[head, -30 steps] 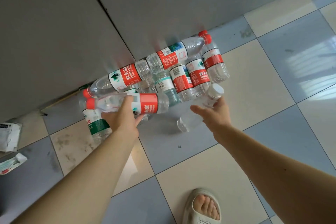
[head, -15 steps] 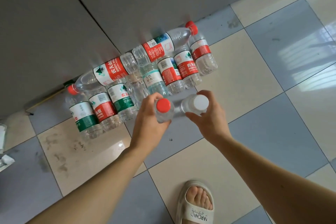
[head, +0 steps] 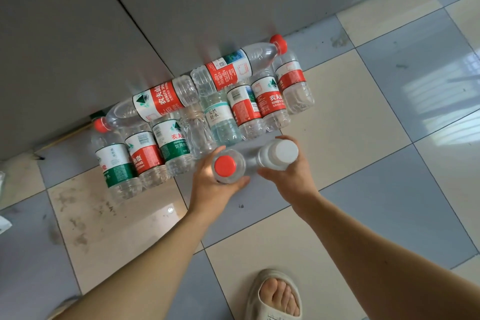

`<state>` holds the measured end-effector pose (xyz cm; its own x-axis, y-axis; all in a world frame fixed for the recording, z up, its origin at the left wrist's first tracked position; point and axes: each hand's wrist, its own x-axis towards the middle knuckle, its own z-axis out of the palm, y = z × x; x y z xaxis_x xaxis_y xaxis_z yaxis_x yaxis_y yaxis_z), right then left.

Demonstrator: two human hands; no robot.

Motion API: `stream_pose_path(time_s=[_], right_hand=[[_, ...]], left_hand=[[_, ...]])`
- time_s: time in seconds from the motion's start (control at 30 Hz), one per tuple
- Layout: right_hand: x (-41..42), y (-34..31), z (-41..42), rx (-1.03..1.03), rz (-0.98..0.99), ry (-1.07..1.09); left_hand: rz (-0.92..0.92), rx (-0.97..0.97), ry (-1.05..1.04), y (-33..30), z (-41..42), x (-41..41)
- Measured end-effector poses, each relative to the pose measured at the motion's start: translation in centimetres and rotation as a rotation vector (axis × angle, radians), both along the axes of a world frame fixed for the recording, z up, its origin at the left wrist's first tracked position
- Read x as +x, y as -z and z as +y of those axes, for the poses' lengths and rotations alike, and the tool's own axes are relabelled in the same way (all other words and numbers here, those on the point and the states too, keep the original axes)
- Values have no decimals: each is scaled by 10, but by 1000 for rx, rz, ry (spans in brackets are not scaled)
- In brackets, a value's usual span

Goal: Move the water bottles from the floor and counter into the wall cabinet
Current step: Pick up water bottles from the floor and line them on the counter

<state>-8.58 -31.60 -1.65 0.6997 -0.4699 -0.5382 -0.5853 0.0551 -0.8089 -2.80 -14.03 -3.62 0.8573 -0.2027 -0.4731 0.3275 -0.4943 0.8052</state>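
- Left hand (head: 207, 187) gripped a red-capped bottle (head: 228, 166) upright, likely for carrying.
- Right hand (head: 291, 176) clasped a white-capped bottle (head: 279, 154), cap up.
- Other bottles (head: 197, 101) lay stacked on the floor (head: 350, 112).

We see our left hand (head: 213, 184) gripping a red-capped bottle (head: 228, 166) and our right hand (head: 288, 176) gripping a white-capped bottle (head: 279, 154), side by side above the floor tiles (head: 350, 117). Just beyond them a row of upright bottles (head: 197, 127) stands against the grey cabinet front (head: 181, 8), with two bottles lying across their tops (head: 207, 83), so that side is blocked. To our right the tiles lie open, and near us only a sandalled foot (head: 275, 296) stands on the floor.
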Motion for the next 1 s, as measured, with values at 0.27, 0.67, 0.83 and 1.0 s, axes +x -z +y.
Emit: stream_pose_path(time_s=[0.27,0.67,0.83,1.0], right_hand=[[-18,-42,-1,32,50,-22],[20,-224,9,25,-4,-48],[63,-333,20,-55,-127,-110],[86,-449,25,-14,-234,-137]], left_hand=[[137,95,6,-34,7,-7],[101,62,112,-211,20,56],[15,0,134,-325,30,102],[-37,-94,141,-443,44,121]])
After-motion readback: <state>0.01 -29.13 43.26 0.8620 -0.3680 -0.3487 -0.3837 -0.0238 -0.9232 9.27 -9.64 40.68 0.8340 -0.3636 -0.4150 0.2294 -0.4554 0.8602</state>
